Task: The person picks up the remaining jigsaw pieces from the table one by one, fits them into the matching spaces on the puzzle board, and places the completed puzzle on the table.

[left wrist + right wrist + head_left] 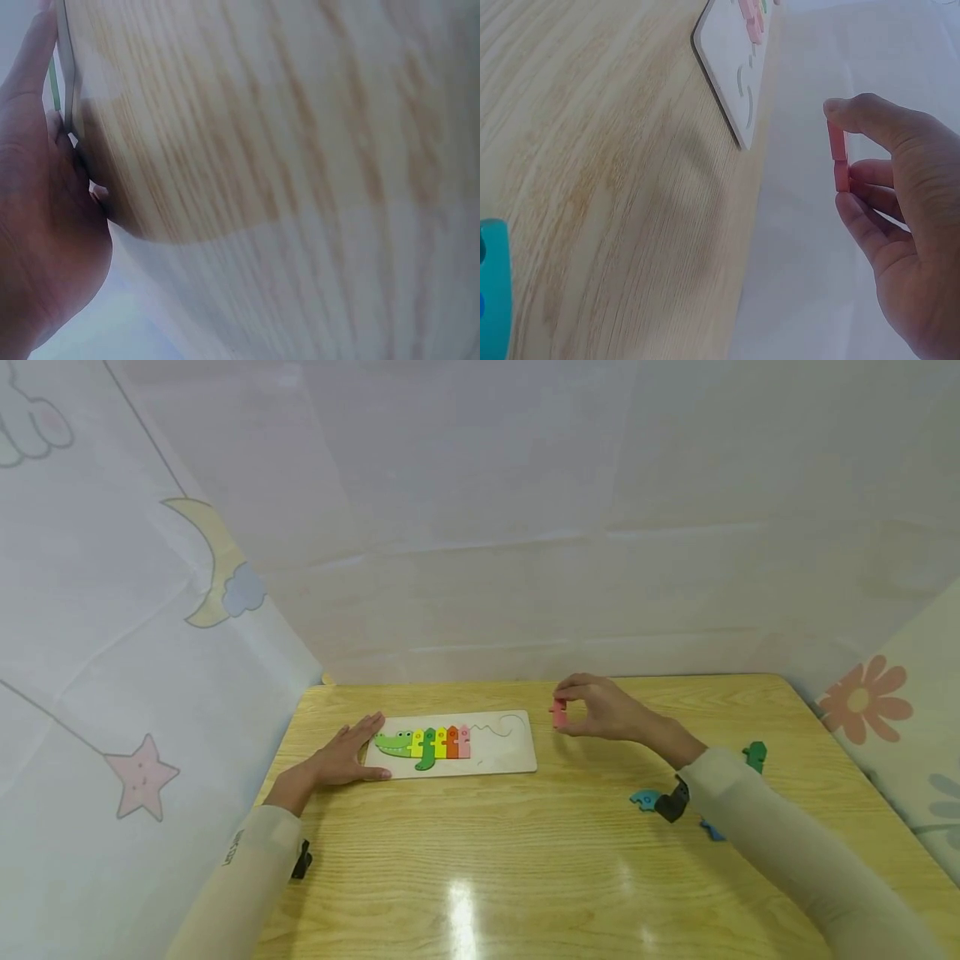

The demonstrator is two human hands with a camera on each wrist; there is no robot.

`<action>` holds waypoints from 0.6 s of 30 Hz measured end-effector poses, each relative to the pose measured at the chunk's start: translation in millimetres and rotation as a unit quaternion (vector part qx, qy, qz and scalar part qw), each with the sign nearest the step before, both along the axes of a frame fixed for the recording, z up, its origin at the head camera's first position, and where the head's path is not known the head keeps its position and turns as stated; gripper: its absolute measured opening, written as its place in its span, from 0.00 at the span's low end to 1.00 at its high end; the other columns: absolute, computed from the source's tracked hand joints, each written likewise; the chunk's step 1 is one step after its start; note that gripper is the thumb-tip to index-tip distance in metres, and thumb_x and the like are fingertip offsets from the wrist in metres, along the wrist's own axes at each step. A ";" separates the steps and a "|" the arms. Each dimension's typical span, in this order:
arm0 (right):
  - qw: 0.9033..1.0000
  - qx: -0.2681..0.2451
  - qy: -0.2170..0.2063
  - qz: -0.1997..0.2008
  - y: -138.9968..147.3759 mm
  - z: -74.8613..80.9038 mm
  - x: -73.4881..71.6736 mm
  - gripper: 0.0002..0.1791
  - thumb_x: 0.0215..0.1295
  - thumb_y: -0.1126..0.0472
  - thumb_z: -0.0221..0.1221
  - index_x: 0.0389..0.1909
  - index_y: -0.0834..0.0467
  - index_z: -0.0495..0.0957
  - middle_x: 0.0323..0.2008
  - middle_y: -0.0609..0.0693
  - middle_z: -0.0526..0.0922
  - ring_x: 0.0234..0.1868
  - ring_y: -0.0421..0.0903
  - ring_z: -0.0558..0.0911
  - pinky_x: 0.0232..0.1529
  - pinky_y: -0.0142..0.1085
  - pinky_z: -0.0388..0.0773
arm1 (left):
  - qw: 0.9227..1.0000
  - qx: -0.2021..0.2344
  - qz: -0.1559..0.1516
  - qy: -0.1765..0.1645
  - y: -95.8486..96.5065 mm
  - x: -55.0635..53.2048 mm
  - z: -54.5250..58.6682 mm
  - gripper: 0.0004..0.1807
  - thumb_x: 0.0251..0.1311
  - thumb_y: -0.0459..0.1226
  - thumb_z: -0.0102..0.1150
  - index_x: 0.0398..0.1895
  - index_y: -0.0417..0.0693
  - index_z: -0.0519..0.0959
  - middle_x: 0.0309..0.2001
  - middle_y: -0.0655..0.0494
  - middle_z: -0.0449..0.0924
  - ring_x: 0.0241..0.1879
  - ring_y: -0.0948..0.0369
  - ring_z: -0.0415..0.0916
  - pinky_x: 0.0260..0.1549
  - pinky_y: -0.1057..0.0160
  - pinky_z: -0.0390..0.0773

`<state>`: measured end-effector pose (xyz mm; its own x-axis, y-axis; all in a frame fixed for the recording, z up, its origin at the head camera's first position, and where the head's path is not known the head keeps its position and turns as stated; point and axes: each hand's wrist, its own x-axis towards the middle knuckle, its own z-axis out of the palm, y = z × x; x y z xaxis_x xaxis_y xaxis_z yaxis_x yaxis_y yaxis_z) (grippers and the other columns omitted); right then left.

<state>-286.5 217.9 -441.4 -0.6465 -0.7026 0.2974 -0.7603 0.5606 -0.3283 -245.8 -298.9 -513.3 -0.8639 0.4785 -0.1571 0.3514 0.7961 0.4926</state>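
Note:
On the table lies a pale puzzle board [498, 758] with a crocodile picture, its left part filled by a green head piece [393, 743] and several coloured body pieces, the rightmost pink [464, 742]. Bare board with a curled outline shows at its right. My left hand [347, 756] rests at the board's left end, thumb along the near edge and fingers at the far corner. To the right of the board, my right hand [603, 708] pinches a red-pink puzzle piece [559, 713] between thumb and fingers, raised above the table in the right wrist view.
Loose pieces lie at the right of the wooden table [450, 852]: a green one [755, 755], a light blue one [645, 799] and a darker blue one [712, 831] partly hidden by my right sleeve. Printed cloth walls [480, 568] stand behind and beside the table.

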 end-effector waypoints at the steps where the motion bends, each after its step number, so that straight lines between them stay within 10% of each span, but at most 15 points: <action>1: 1.000 -0.001 -0.001 0.002 -1.0 -0.2 -0.3 0.24 0.57 0.59 0.79 0.52 0.66 0.87 0.53 0.59 0.85 0.52 0.56 0.85 0.51 0.51 0.85 | 1.000 0.000 0.000 0.000 0.0 -0.2 0.0 0.63 0.64 0.59 0.71 0.86 0.38 0.45 0.86 0.40 0.39 0.85 0.39 0.37 0.79 0.33 0.35; 18: 0.999 -0.012 0.011 0.029 -14.2 -4.3 -4.1 0.24 0.56 0.58 0.79 0.51 0.66 0.87 0.52 0.59 0.86 0.52 0.56 0.85 0.51 0.51 0.85 | 1.000 0.019 -0.007 0.013 1.4 1.9 -1.7 0.64 0.62 0.60 0.72 0.86 0.36 0.46 0.86 0.37 0.41 0.84 0.37 0.39 0.78 0.30 0.36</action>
